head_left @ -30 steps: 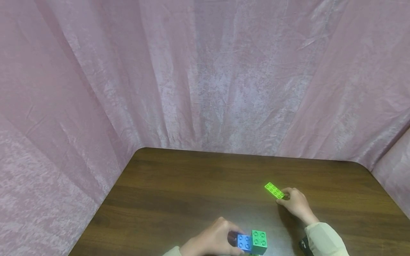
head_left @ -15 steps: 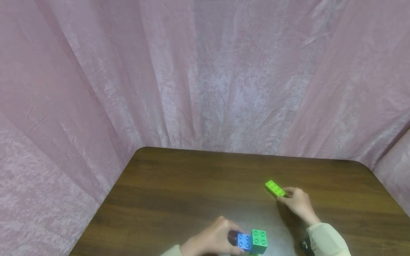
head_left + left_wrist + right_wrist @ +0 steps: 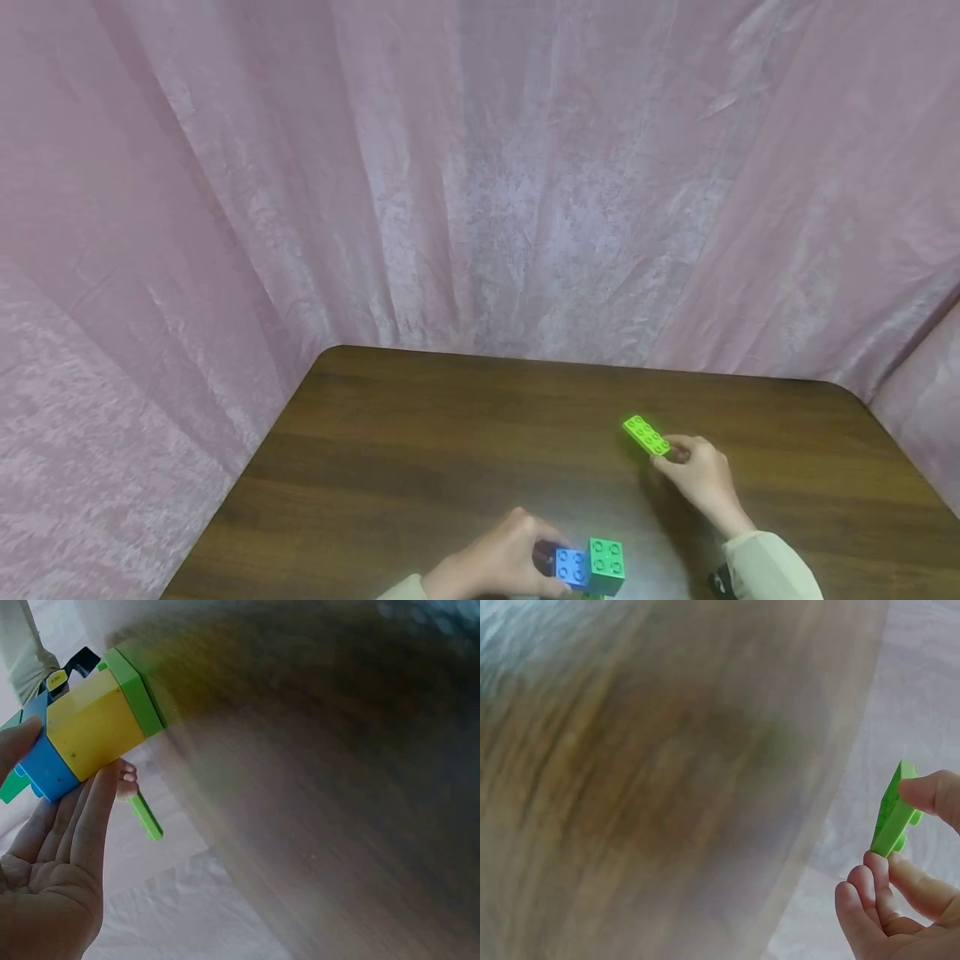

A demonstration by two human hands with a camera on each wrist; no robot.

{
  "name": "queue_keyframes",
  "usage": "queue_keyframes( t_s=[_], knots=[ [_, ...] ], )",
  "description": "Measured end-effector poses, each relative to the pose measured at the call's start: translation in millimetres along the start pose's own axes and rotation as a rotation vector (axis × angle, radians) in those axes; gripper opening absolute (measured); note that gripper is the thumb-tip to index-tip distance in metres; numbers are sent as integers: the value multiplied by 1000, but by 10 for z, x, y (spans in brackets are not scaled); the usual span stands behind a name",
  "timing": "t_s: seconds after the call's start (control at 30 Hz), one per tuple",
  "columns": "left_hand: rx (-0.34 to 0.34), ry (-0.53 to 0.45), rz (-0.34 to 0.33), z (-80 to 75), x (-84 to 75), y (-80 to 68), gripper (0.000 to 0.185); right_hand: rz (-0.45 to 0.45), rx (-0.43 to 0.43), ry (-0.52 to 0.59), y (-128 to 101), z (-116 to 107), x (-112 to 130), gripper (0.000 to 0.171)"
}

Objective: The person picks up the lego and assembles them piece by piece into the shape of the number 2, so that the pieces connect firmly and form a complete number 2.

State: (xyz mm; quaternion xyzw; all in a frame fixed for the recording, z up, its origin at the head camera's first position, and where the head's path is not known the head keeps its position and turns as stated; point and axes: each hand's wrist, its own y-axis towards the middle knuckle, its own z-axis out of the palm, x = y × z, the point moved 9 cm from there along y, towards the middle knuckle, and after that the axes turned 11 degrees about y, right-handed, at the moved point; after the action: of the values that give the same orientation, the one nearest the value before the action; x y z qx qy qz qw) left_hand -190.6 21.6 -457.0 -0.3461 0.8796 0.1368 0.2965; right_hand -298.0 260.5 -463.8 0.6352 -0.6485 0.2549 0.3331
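We hold a flat light-green plate pinched between thumb and fingertips of our right hand, lifted clear of the brown table, well to the right of centre. In the right wrist view the plate stands on edge between our thumb above and our fingers below. Our left hand grips a block stack at the near edge of the table, fingers curled round it. The left wrist view shows the stack's yellow block, with blue and green pieces beside it. A pink curtain hangs behind the table.
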Motion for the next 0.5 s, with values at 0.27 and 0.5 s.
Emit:
queue_keyframes(
  t_s=[0.27,0.5],
  knots=[
    [-8,15,27,13,-5,-4,35,-36,-12,22,-81,-41,124,43],
    [-17,27,19,16,-11,-1,36,-85,-32,23,-180,-82,253,41]
  ],
)
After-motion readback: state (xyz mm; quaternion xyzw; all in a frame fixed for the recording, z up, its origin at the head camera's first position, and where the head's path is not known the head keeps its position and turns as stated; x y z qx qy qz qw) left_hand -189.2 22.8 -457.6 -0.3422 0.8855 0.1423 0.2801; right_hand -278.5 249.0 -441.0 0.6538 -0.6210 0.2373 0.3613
